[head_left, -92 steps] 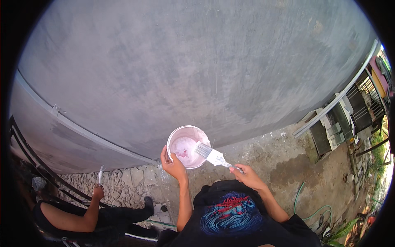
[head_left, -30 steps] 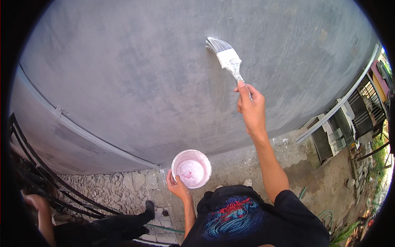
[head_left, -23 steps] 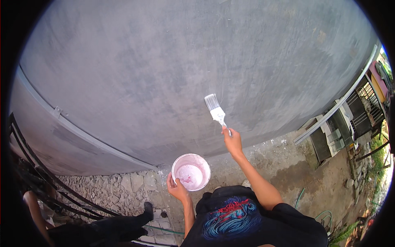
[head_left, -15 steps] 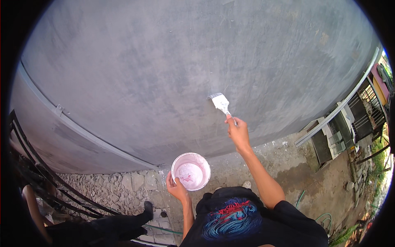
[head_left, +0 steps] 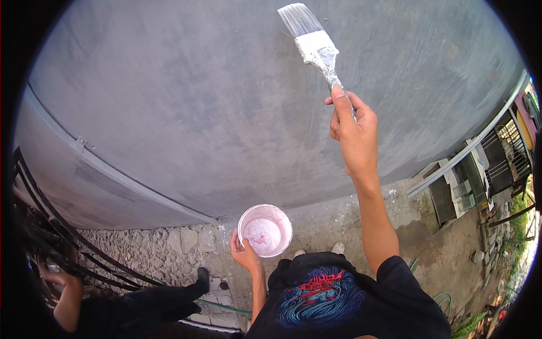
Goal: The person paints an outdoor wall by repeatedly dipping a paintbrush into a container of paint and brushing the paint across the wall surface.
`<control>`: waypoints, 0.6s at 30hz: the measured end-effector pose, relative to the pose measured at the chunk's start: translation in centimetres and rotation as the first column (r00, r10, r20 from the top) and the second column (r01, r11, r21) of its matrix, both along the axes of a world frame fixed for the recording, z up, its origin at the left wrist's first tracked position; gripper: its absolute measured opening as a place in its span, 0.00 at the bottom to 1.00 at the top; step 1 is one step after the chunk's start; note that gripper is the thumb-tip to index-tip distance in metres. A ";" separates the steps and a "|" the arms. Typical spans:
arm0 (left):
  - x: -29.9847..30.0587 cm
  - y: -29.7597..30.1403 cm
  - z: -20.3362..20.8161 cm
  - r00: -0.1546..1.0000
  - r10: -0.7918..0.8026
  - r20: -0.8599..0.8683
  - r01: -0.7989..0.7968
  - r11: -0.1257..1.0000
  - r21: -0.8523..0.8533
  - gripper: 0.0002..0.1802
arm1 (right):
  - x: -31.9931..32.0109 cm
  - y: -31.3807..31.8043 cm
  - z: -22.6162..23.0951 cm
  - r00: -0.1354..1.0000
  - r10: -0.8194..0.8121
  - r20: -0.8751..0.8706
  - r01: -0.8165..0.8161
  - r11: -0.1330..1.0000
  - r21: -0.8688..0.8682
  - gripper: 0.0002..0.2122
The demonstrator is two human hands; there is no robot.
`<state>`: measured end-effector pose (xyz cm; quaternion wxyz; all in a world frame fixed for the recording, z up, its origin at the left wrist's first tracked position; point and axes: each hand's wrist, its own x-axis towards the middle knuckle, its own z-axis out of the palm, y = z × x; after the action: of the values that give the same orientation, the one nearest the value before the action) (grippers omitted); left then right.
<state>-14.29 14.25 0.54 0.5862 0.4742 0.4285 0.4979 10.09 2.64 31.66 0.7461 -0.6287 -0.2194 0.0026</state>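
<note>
My right hand (head_left: 357,127) is closed round the handle of a wide paintbrush (head_left: 316,48), raised high with its bristles pointing up and left. White paint coats the brush's ferrule and handle, and white specks dot the hand. Behind it rises a large grey wall (head_left: 214,113) with darker, patchy streaks; whether the bristles touch it I cannot tell. Down at waist height, my left hand (head_left: 246,255) grips the rim of a white bucket (head_left: 287,220), thumb over the edge. Pinkish-white paint (head_left: 263,234) lies in its bottom, with a few red streaks.
A grey pipe (head_left: 113,166) runs along the wall at left. Black metal railings (head_left: 68,231) curve past rubble (head_left: 135,248), where another person in dark clothes (head_left: 141,308) stands. Metal-framed items (head_left: 463,181) stand at right; a green hose (head_left: 443,296) lies on the concrete floor (head_left: 418,231).
My right hand has lifted the paintbrush up and closer to the camera, its bristles now higher on the view. The bucket has shifted slightly. The other person's arm has moved.
</note>
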 end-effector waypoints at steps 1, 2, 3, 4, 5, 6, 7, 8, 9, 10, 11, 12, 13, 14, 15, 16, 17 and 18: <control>-0.2 0.0 -0.1 1.000 0.006 -0.003 -0.006 1.000 -0.002 0.24 | 0.0 0.2 -0.7 1.000 0.006 -0.003 -0.006 1.000 -0.002 0.19; -0.4 0.0 -0.2 1.000 0.010 -0.014 -0.010 1.000 0.000 0.25 | 0.3 0.8 -2.1 0.999 0.024 -0.034 -0.026 0.997 -0.069 0.20; -0.4 0.1 -0.2 1.000 0.011 -0.022 -0.011 1.000 0.004 0.25 | 0.8 1.3 -3.8 0.997 0.035 -0.063 -0.044 0.990 -0.134 0.20; -0.2 0.0 -0.1 1.000 0.004 -0.019 -0.004 1.000 0.004 0.25 | 1.0 1.8 -6.4 0.999 -0.017 -0.050 0.006 0.980 -0.199 0.20; -0.2 0.0 0.0 1.000 0.010 -0.018 -0.010 1.000 0.001 0.25 | 1.0 2.5 -10.1 0.997 -0.063 -0.035 0.051 0.964 -0.262 0.20; -0.1 0.0 0.1 1.000 0.018 -0.015 -0.018 1.000 -0.002 0.25 | 0.6 3.2 -14.3 0.994 -0.105 -0.034 0.090 0.949 -0.301 0.20; 0.0 0.0 0.4 1.000 0.017 -0.010 -0.017 1.000 -0.001 0.25 | 0.0 3.4 -18.4 0.988 -0.150 -0.029 0.131 0.932 -0.339 0.20; 0.4 -0.1 0.9 1.000 0.009 -0.016 -0.009 1.000 -0.003 0.25 | -0.4 3.1 -22.0 0.975 -0.131 -0.181 0.059 0.932 -0.359 0.20; 0.4 -0.2 1.1 1.000 0.008 -0.025 -0.008 1.000 -0.004 0.25 | -1.1 2.8 -24.2 0.937 -0.108 -0.333 -0.023 0.930 -0.367 0.20; 0.1 -0.1 1.0 1.000 0.012 -0.026 -0.012 1.000 -0.005 0.25 | -1.8 2.4 -24.8 0.937 -0.104 -0.334 -0.027 0.930 -0.367 0.20; -0.1 -0.1 0.8 1.000 0.012 -0.021 -0.012 1.000 -0.002 0.25 | -2.3 1.9 -25.3 0.887 -0.093 -0.451 -0.089 0.926 -0.366 0.19; 0.0 0.2 0.7 1.000 0.009 -0.013 -0.009 1.000 0.004 0.25 | -2.3 1.8 -25.5 0.825 -0.085 -0.559 -0.146 0.923 -0.356 0.19; 0.0 0.3 0.7 1.000 0.012 -0.012 -0.011 1.000 0.003 0.25 | -2.3 1.7 -24.0 0.825 -0.083 -0.558 -0.149 0.922 -0.357 0.19; -0.1 0.5 0.7 1.000 0.020 -0.008 -0.020 1.000 0.010 0.24 | -2.0 1.4 -22.5 0.854 -0.050 -0.518 -0.136 0.940 -0.314 0.19; -0.3 0.2 0.8 1.000 0.029 -0.007 -0.029 0.999 0.014 0.24 | -2.0 1.1 -20.1 0.878 -0.018 -0.477 -0.128 0.954 -0.272 0.19; 0.0 0.1 1.0 1.000 0.027 -0.007 -0.027 1.000 0.012 0.24 | -1.6 1.1 -17.8 0.913 -0.003 -0.409 -0.104 0.965 -0.239 0.19; 0.2 0.0 1.2 1.000 0.022 -0.019 -0.022 1.000 0.013 0.24 | -1.2 1.4 -15.2 0.941 0.010 -0.339 -0.084 0.975 -0.204 0.20; 0.1 -0.1 1.3 0.999 0.015 -0.035 -0.014 1.000 0.014 0.24 | -0.8 1.5 -12.6 0.956 0.048 -0.289 -0.099 0.982 -0.164 0.21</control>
<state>-14.20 14.15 1.86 0.5718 0.4837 0.4389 0.4965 9.25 4.10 19.11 0.7106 -0.6767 -0.1324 0.1401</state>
